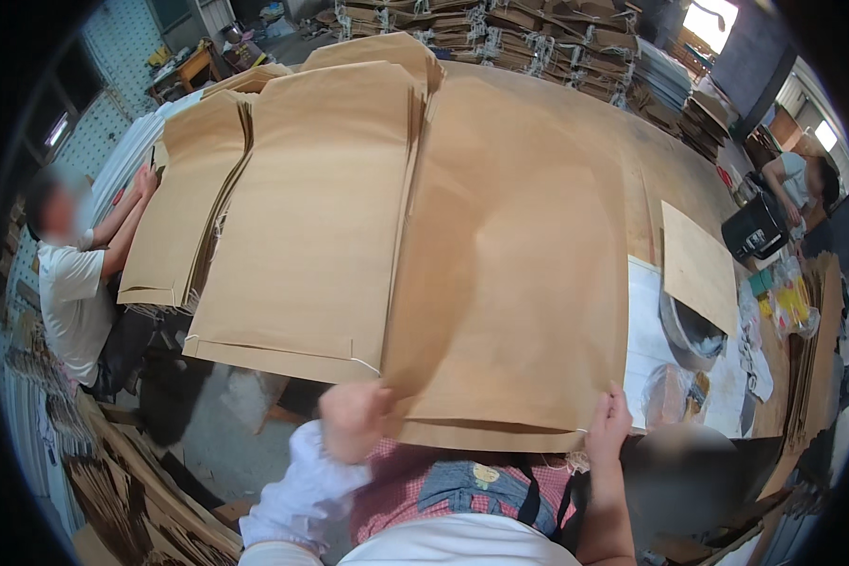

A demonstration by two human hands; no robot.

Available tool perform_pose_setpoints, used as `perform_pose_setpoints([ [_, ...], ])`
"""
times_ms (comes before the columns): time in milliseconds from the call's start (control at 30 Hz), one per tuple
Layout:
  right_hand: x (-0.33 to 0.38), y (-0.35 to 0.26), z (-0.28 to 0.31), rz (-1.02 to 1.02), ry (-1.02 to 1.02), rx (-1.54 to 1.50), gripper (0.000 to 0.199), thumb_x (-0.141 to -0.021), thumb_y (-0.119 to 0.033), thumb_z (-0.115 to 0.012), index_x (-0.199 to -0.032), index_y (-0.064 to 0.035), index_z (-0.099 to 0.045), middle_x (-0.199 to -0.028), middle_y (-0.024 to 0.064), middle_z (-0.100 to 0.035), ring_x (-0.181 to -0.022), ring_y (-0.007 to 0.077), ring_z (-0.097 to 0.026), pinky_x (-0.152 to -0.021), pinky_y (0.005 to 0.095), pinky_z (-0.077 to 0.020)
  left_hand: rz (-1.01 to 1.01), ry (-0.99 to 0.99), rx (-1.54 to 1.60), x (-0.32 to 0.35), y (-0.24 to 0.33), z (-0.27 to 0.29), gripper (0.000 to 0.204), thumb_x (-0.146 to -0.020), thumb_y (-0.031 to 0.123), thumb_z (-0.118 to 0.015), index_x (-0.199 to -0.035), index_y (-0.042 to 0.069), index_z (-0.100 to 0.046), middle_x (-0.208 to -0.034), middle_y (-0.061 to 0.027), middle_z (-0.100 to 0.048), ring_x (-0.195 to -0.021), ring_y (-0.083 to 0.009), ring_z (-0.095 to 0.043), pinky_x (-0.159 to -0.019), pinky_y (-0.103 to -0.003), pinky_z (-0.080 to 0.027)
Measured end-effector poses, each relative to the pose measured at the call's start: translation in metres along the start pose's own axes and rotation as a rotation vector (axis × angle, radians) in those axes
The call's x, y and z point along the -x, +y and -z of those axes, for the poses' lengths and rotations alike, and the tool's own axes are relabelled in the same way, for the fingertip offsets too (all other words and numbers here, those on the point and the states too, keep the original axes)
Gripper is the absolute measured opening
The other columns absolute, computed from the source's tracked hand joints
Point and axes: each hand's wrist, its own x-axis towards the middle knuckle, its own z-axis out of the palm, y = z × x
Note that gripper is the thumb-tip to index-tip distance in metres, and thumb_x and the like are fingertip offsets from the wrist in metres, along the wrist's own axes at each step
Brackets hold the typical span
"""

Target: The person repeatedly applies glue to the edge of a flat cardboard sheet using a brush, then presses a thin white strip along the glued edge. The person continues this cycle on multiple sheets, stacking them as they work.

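Nearest of all, a white shirt (462, 542) and a pink checked apron (387, 491) fill the lower edge; just past them a large brown paper sack (528, 274) lies over the worktop (674, 174), its folded lower band parted in a narrow slit. The left hand (354, 422), blurred, has its grip pinching the sack's lower left corner; the right hand (608, 422) has its grip pinching the lower right edge. To the right, a thin board (698, 264) partly covers a grey round basin (681, 330), contents unclear. Beyond are a black bucket (755, 226) beside a co-worker (797, 184) and a clear plastic bag (790, 300) with yellow inside. Smooth stacked sacks (316, 198) lie left, toward another person (71, 283). Tied brown bundles (528, 42) rise behind the wooden worktop.
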Motion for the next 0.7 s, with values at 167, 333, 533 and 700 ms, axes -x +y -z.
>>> perform_pose_setpoints([
  [167, -0.003, -0.037, -0.089, 0.020, -0.320, -0.028, 0.034, -0.095, -0.010, -0.048, -0.125, 0.0056, -0.047, -0.096, 0.0131, -0.066, -0.086, 0.0164, -0.064, -0.072, 0.0309, -0.0507, 0.372, 0.287, -0.131, 0.059, -0.082, 0.058, 0.012, -0.092, 0.008, -0.054, -0.084, 0.000, -0.059, -0.075, -0.0115, -0.057, -0.068, -0.0210, -0.055, -0.064, -0.032, -0.044],
  [333, -0.015, -0.093, -0.210, -0.180, -0.732, -0.609, 0.033, -0.092, -0.006, -0.046, -0.124, 0.0046, -0.047, -0.092, 0.0107, -0.066, -0.082, 0.0132, -0.062, -0.069, 0.0275, -0.0492, 0.454, 0.419, -0.168, 0.035, -0.205, 0.128, 0.022, -0.096, 0.017, -0.052, -0.089, -0.003, -0.058, -0.069, -0.0123, -0.055, -0.062, -0.0175, -0.051, -0.060, -0.029, -0.043],
  [533, 0.005, -0.150, -0.256, -0.506, -0.745, -0.880, 0.062, -0.093, -0.006, -0.046, -0.145, 0.0007, -0.015, -0.098, 0.0136, -0.064, -0.072, 0.0112, -0.059, -0.065, 0.0241, -0.0477, 0.783, 0.109, -0.238, 0.041, -0.358, 0.150, 0.024, -0.087, 0.020, -0.060, -0.089, -0.004, -0.065, -0.077, -0.0156, -0.067, -0.072, -0.0249, -0.064, -0.069, -0.036, -0.049],
  [700, 0.028, -0.111, -0.134, -0.186, -1.340, -0.531, 0.065, -0.089, -0.019, -0.062, -0.141, -0.0022, -0.028, -0.099, 0.0142, -0.065, -0.080, 0.0196, -0.063, -0.072, 0.0284, -0.0504, 0.616, 0.384, -0.495, 0.017, -0.317, 0.121, 0.033, -0.088, 0.021, -0.062, -0.108, -0.004, -0.059, -0.098, -0.0173, -0.064, -0.087, -0.0224, -0.062, -0.077, -0.032, -0.048],
])
